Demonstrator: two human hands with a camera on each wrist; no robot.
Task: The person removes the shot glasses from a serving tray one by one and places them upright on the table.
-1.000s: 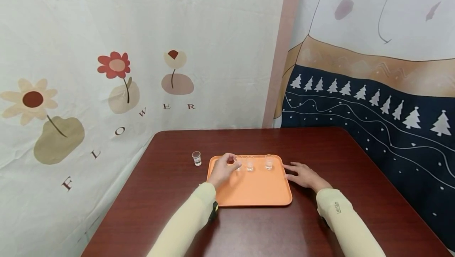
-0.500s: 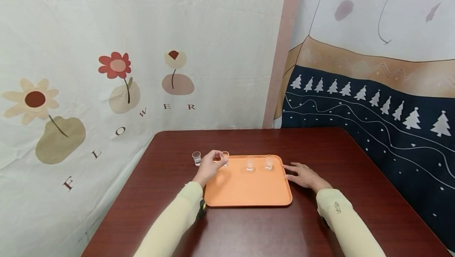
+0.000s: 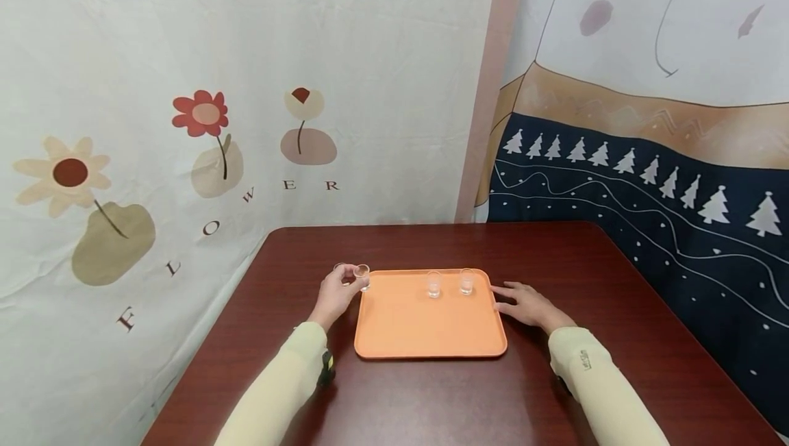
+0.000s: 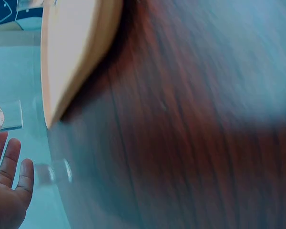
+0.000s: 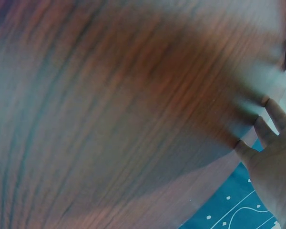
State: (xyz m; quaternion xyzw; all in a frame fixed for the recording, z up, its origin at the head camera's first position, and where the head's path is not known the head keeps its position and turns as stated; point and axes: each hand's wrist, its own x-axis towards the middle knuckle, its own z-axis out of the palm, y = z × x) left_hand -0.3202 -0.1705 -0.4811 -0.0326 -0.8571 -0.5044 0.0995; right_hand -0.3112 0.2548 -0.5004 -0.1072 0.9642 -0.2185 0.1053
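My left hand [image 3: 335, 295] pinches a small clear shot glass [image 3: 362, 280] between thumb and fingers, just off the upper left corner of the orange tray [image 3: 431, 329]. In the left wrist view the held shot glass [image 4: 10, 115] shows beside the fingertips. A second shot glass [image 4: 62, 171] stands on the table behind that hand; in the head view the hand hides most of it. Two more glasses, a middle one [image 3: 434, 286] and a right one [image 3: 466, 283], stand upright along the tray's far side. My right hand [image 3: 529, 305] lies with fingers extended, fingertips at the tray's right rim.
The dark red wooden table [image 3: 444, 405] has rounded far corners. A pale cloth with flower prints [image 3: 394, 90] hangs behind it, and a navy cloth with white trees [image 3: 616, 192] hangs along the right.
My left hand has carried the shot glass leftward from the tray's back row, past its left edge, now overlapping the other glass on the table. The right hand and tray have not moved.
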